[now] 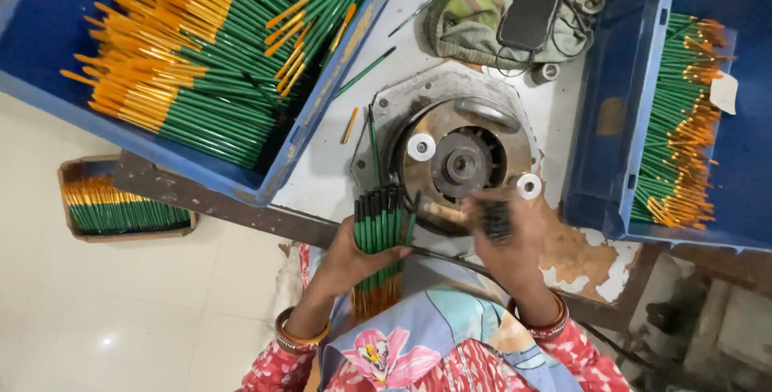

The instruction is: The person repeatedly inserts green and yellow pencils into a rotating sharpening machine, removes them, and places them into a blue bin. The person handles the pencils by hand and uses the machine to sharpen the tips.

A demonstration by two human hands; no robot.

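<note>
The left hand (350, 259) grips a bundle of green pens (378, 227), fingers closed around it, the dark ends pointing far and the orange tips hanging near over the lap. The right hand (508, 243) is curled shut on a small dark clump of pen parts (494, 219) – blurred, so their kind is unclear – just at the near edge of a round metal machine (458, 159) on the counter (330, 175). Far left sits a blue crate (322, 127) heaped with green and orange pens; at the right a second blue crate (611, 119) holds a neater row. A small cardboard box of pens (121, 207) rests on the floor at the left – a few loose pens (366, 72) lie on the counter between crate and machine
</note>
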